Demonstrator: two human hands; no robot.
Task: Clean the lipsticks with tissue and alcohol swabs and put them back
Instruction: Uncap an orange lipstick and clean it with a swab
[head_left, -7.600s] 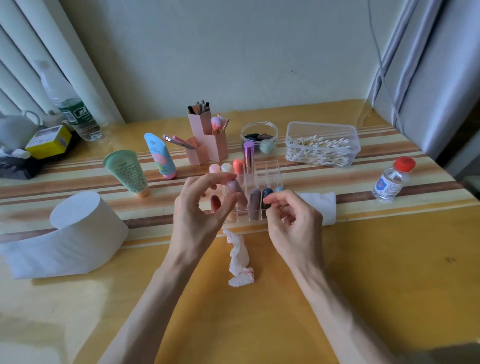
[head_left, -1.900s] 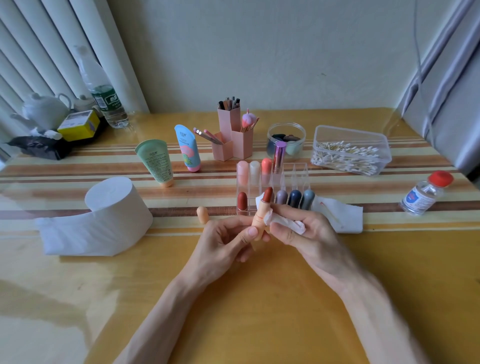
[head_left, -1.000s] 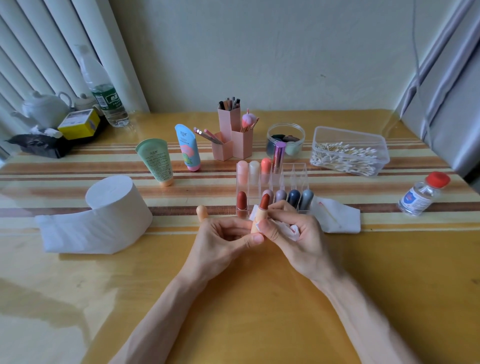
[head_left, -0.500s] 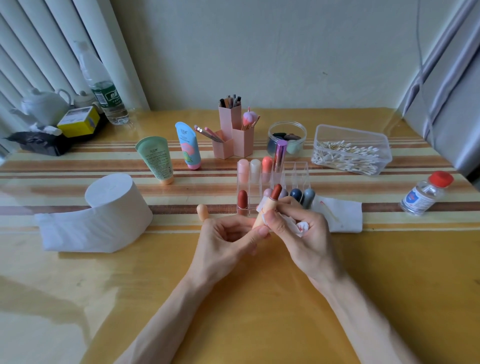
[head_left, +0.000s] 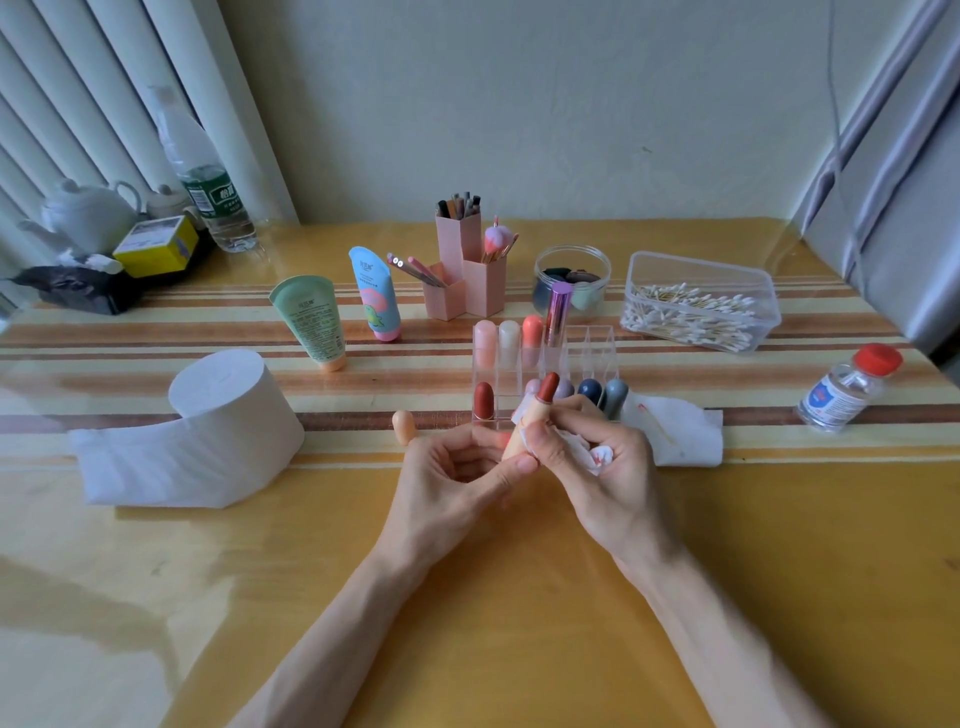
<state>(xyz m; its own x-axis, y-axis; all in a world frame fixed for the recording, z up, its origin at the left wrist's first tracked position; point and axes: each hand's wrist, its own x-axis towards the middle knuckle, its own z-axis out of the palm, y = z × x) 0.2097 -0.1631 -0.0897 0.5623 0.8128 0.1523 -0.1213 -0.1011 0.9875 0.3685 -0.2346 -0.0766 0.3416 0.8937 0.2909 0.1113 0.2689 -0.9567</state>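
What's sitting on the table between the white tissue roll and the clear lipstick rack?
In the head view, one small peach lipstick cap stands upright between the white tissue roll and the clear acrylic lipstick rack.

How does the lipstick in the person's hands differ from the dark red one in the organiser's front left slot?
The held lipstick is tilted in the left hand; the dark red lipstick stands upright in the organiser.
The held lipstick has a peach case and bare reddish stick; the dark red lipstick looks capped.
The right hand presses tissue to the held lipstick; the dark red lipstick is untouched.
Both are short and round-tipped.
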